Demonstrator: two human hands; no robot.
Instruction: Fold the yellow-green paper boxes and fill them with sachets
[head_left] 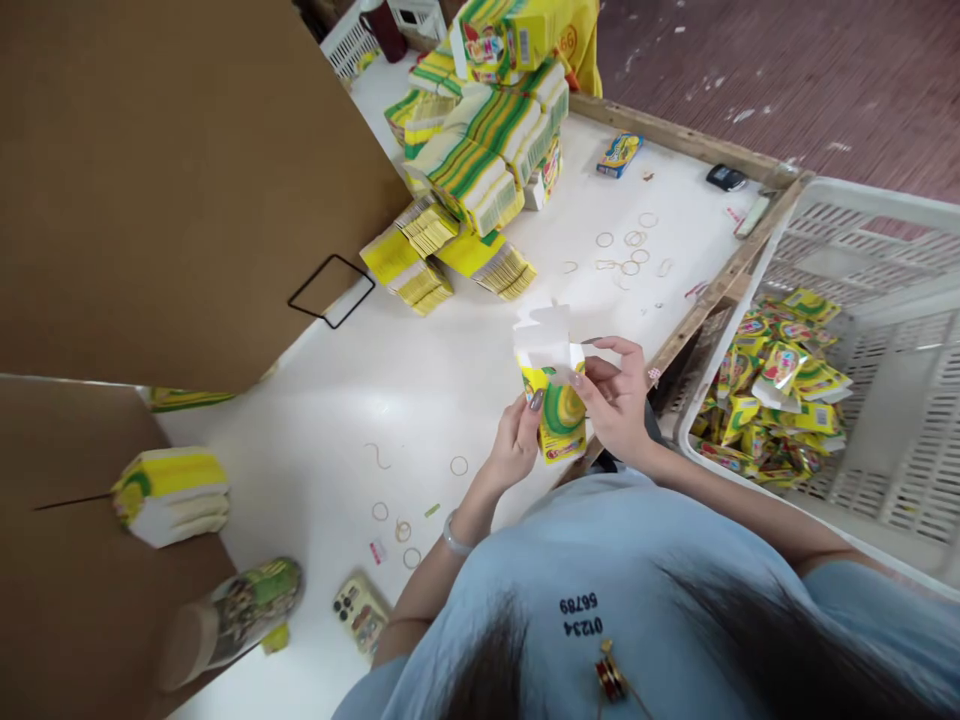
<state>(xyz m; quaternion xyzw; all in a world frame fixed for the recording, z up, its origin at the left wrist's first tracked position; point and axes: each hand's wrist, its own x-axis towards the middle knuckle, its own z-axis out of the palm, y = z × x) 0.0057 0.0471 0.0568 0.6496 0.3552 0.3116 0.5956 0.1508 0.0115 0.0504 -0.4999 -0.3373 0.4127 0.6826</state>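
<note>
A white desk [322, 420], beside a slatted crate [862, 195], carries bundled flat cartons [480, 140]. One unfolded carton [562, 415] (top flaps [543, 338] open) is held over the near edge: left hand [517, 438], fingers curled around its side; right hand [621, 405], fingers partly spread, pinching its upper corner.
</note>
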